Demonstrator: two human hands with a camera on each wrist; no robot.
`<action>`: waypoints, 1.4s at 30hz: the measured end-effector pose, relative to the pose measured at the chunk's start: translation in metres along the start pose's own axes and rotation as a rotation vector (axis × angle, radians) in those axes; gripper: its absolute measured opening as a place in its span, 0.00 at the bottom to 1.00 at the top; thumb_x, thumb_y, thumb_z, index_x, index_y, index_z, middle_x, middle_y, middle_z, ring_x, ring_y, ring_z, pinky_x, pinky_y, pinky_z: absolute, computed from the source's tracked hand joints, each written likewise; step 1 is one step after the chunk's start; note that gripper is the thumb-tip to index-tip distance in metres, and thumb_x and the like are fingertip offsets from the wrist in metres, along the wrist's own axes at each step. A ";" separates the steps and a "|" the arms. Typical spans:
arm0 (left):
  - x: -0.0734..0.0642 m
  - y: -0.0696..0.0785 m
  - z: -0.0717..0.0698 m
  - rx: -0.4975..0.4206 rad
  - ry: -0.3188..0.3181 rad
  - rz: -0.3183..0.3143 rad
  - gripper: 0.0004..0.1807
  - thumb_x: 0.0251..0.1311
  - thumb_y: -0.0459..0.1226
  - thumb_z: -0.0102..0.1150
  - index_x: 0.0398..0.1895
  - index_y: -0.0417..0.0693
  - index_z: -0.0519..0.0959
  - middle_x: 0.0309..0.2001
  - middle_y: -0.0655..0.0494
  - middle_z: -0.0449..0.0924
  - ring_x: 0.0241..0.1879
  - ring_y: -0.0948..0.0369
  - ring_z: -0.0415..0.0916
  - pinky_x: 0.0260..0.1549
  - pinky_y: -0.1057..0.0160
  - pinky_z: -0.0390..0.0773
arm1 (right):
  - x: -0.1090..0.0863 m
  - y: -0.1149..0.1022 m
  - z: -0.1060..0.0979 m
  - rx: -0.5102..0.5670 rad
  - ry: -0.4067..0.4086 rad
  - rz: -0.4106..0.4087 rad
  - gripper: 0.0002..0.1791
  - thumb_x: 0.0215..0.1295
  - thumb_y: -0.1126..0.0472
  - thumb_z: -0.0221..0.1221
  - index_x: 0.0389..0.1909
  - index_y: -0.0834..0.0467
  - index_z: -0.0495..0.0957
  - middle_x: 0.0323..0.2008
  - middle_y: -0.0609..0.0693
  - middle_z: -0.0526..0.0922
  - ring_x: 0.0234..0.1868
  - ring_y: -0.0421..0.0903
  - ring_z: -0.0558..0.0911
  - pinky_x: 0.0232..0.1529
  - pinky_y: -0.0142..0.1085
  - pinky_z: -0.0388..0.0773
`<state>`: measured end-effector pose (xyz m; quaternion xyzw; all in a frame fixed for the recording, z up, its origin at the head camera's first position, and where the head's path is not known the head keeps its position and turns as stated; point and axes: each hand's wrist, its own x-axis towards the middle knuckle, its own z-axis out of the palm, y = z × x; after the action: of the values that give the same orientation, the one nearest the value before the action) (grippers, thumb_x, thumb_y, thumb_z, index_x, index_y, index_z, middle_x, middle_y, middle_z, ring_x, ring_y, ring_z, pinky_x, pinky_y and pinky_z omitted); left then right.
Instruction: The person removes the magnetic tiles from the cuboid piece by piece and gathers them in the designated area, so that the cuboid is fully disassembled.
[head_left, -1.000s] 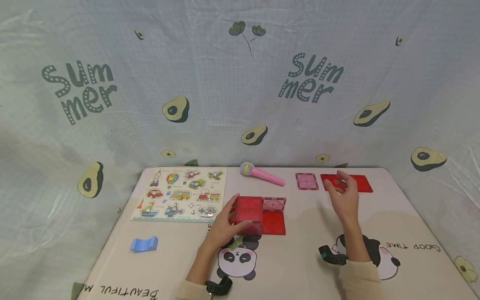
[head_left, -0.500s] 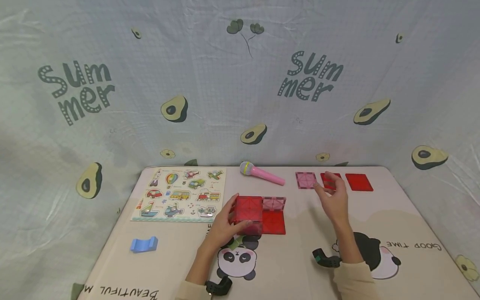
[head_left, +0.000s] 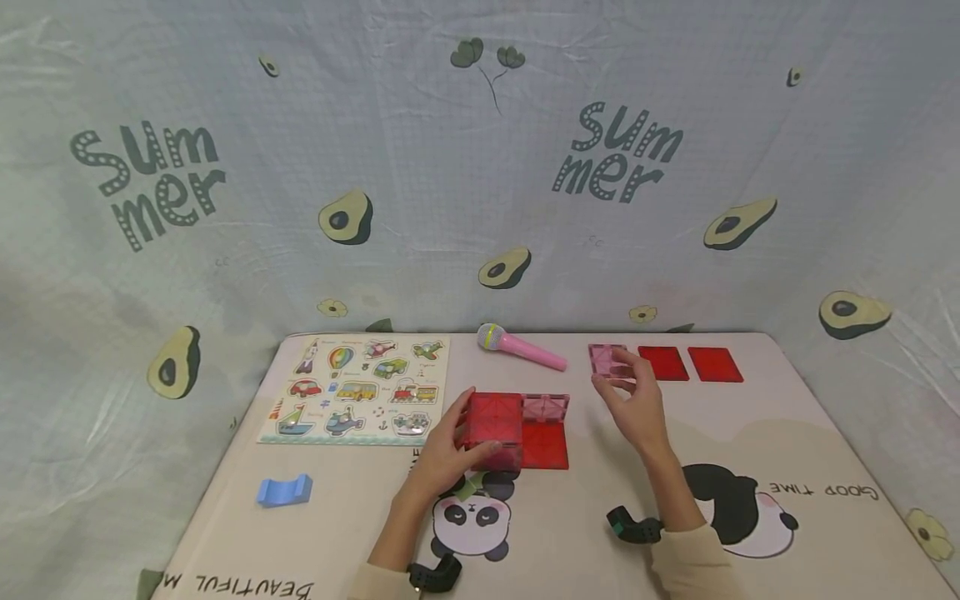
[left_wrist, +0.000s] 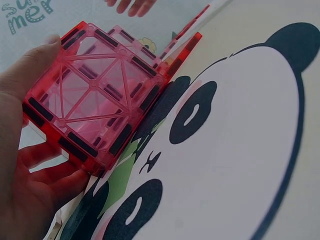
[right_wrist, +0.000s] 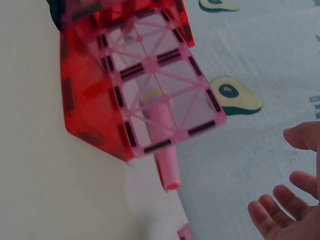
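Note:
A see-through box of red and pink magnetic tiles (head_left: 497, 415) stands at the middle of the table. My left hand (head_left: 441, 450) grips its left side, thumb across the near face and fingers behind. Joined to its right are a flat red tile (head_left: 546, 447) and an upright pink tile (head_left: 546, 407). Farther right, my right hand (head_left: 636, 410) hovers at a loose pink square tile (head_left: 602, 358), partly covering it. In the right wrist view its fingers (right_wrist: 280, 202) are spread and hold nothing. Two loose red tiles (head_left: 663, 364) lie right of the pink one.
A pink toy microphone (head_left: 525, 348) lies near the table's back edge. At left are a vehicle picture board (head_left: 356, 387) and a blue curved block (head_left: 285, 491). A printed curtain (head_left: 420, 167) hangs behind the table (head_left: 570, 533).
My right hand has moved left from over the red tiles to the loose pink tile, uncovering both red ones. The left hand stays on the tile box.

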<state>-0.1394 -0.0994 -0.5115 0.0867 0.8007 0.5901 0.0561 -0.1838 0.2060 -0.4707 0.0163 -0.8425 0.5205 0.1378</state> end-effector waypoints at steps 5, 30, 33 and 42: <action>0.000 0.000 0.000 0.006 0.005 -0.001 0.51 0.55 0.53 0.71 0.79 0.59 0.53 0.72 0.51 0.67 0.68 0.46 0.70 0.59 0.47 0.80 | -0.002 -0.004 0.011 -0.005 -0.030 -0.064 0.32 0.66 0.58 0.65 0.68 0.61 0.66 0.63 0.58 0.72 0.61 0.57 0.76 0.64 0.56 0.76; 0.000 -0.003 0.001 0.032 0.020 0.020 0.50 0.56 0.53 0.70 0.79 0.64 0.54 0.71 0.50 0.68 0.68 0.45 0.71 0.61 0.47 0.79 | -0.013 0.005 0.034 -0.082 -0.327 -0.074 0.31 0.66 0.61 0.64 0.68 0.60 0.67 0.54 0.57 0.81 0.52 0.52 0.83 0.57 0.48 0.83; 0.000 -0.004 0.001 0.029 0.019 0.014 0.50 0.55 0.53 0.70 0.79 0.64 0.54 0.71 0.51 0.68 0.68 0.46 0.71 0.61 0.47 0.79 | -0.013 0.006 0.036 -0.100 -0.343 -0.070 0.28 0.66 0.61 0.64 0.66 0.61 0.70 0.53 0.56 0.82 0.51 0.51 0.83 0.56 0.46 0.84; 0.001 -0.003 0.001 0.041 0.016 -0.001 0.51 0.55 0.53 0.70 0.79 0.59 0.54 0.70 0.52 0.68 0.68 0.46 0.71 0.61 0.47 0.79 | -0.012 0.012 0.041 -0.174 -0.349 -0.082 0.16 0.68 0.61 0.63 0.55 0.59 0.79 0.46 0.55 0.86 0.47 0.50 0.85 0.53 0.45 0.85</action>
<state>-0.1403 -0.0988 -0.5146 0.0829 0.8130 0.5743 0.0482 -0.1825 0.1740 -0.5010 0.1286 -0.8940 0.4292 0.0114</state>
